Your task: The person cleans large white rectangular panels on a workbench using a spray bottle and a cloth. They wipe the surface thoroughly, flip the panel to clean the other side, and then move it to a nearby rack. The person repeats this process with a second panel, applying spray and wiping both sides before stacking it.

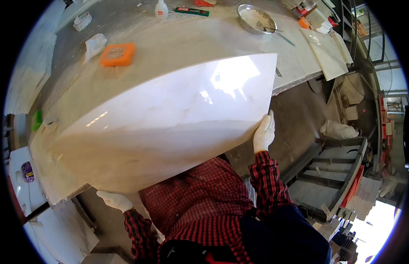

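Observation:
A large polished white marble slab (182,105) with faint veining, one curved edge and a straight right end lies in front of me, its right part sticking out past the worktable's edge. White knit gloves cover both hands. At the slab's right end, my right hand (264,132) is closed on the edge, with the fingers pointing up along it. My left hand (114,200) is at the near left edge, its fingers long and close together against the slab's lower border; part of its grip is hidden.
On the dusty worktable (169,48) are an orange box (118,54), a crumpled white cloth (95,46), a white bottle (161,9) and a metal bowl (257,20) with a scraper. A flat stone piece (324,53) lies at the far right. Below right stands a metal frame (332,171).

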The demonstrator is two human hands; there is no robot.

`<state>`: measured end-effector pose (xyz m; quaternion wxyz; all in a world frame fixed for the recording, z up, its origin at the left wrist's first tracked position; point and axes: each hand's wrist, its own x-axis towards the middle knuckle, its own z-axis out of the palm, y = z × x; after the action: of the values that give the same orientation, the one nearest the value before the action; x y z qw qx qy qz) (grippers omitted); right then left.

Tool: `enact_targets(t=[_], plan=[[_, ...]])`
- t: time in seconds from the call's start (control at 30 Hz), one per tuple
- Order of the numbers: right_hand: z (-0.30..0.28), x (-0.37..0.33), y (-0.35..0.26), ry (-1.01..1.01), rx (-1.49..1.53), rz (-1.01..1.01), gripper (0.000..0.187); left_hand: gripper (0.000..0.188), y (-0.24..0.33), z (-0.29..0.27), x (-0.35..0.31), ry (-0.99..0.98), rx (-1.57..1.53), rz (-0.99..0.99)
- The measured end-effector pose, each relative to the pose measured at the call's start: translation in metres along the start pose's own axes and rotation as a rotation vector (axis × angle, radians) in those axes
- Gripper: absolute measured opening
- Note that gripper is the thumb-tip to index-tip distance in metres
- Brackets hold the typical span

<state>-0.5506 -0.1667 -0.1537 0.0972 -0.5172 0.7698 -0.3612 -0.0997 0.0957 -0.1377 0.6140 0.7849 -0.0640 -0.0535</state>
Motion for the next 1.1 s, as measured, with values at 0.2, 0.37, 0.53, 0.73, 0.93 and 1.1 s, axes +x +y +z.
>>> enact_targets(t=[0.2, 0.37, 0.53, 0.73, 0.93, 1.1], plan=[[0.013, 0.011, -0.050, 0.106, -0.246, -0.323, 0.063, 0.067, 0.002, 0.002, 0.000, -0.003, -0.005, -0.009], [0.011, 0.033, -0.095, 0.046, -0.178, -0.476, 0.078, 0.067, -0.009, -0.001, 0.005, -0.021, -0.050, -0.041], [0.007, 0.052, -0.179, -0.054, -0.086, -0.654, 0.083, 0.066, -0.003, 0.002, 0.001, 0.004, -0.062, -0.059], [0.034, 0.016, -0.252, -0.096, -0.022, -0.922, 0.085, 0.057, -0.016, 0.000, 0.006, 0.049, -0.082, 0.050], [0.057, -0.057, -0.301, -0.178, 0.040, -1.124, 0.086, 0.060, -0.005, 0.001, 0.000, 0.038, -0.135, -0.047], [0.068, -0.105, -0.331, -0.310, 0.175, -1.221, 0.085, 0.062, -0.006, 0.006, 0.001, 0.009, -0.121, -0.075]])
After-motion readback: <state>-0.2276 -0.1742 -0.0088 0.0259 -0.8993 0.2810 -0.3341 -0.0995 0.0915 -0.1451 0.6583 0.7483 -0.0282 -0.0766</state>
